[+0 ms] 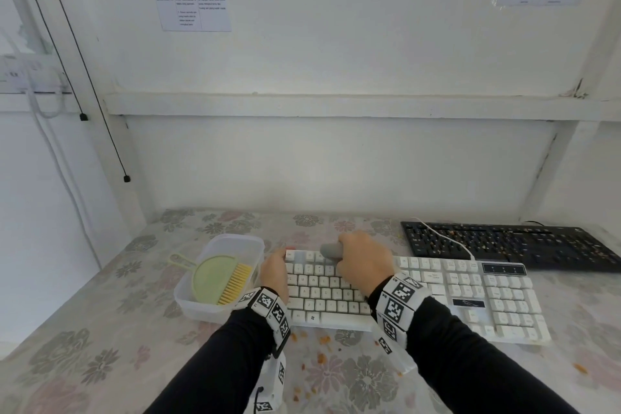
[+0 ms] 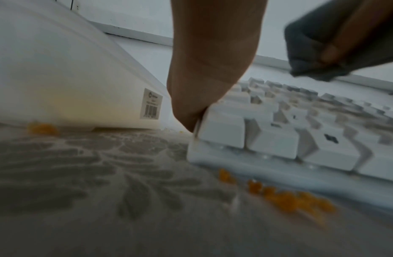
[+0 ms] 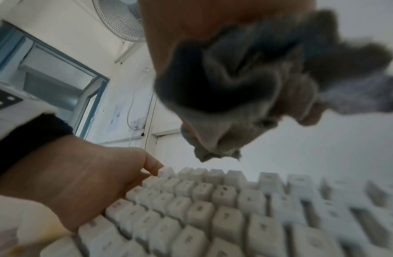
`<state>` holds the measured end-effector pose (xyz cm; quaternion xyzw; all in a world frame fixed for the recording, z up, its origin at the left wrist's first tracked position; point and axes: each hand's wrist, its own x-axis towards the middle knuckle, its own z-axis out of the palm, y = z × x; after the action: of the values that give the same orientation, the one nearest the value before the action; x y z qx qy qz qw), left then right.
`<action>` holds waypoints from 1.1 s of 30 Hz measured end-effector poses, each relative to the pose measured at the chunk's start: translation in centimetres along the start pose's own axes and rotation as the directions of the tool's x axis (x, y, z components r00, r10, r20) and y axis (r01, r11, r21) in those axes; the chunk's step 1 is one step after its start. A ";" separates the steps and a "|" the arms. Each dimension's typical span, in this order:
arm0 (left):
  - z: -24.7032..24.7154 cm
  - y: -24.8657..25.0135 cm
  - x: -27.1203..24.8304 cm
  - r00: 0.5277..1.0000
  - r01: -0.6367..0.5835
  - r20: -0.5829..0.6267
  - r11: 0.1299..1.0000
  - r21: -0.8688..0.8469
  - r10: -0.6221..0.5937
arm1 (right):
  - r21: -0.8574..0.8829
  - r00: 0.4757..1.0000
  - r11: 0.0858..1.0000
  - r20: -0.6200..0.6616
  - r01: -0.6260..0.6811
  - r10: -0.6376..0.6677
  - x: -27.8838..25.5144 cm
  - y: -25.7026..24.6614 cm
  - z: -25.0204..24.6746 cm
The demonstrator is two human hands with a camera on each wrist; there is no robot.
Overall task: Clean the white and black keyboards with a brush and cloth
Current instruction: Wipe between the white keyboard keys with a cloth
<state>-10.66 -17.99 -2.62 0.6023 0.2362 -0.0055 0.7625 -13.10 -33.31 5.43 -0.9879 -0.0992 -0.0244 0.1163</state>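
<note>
Your right hand (image 1: 364, 259) clenches the bunched grey cloth (image 3: 241, 83) apparently just above the white keyboard (image 1: 470, 296), whose left end your left hand (image 1: 275, 274) steadies with flat fingers; wiping may sweep crumbs (image 2: 285, 198) between keys.

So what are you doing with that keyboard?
A person is cleaning it. The right hand grips a bunched grey cloth over the white keyboard; the left hand rests against its left end. The brush lies in a plastic tub. The black keyboard still has crumbs.
</note>
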 end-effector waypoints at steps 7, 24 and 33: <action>0.0 0.0 0.4 0.987 -0.122 -0.086 0.980 0.155 0.136 | 0.125 0.972 0.965 -0.066 0.232 -0.225 1.6 -4.7 1.7; 0.0 -0.1 0.7 0.999 -0.015 -0.032 0.999 -0.028 0.014 | 0.047 0.992 0.992 -0.027 0.121 -0.119 0.5 -1.5 1.4; 0.1 0.7 -1.5 0.998 0.016 -0.066 1.000 -0.005 -0.016 | 0.083 0.998 0.996 -0.062 0.022 -0.017 -0.9 3.7 0.2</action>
<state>-11.77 -18.33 -1.43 0.5987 0.2661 0.0090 0.7554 -13.22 -36.93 4.39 -0.9800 -0.1060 -0.0514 0.1601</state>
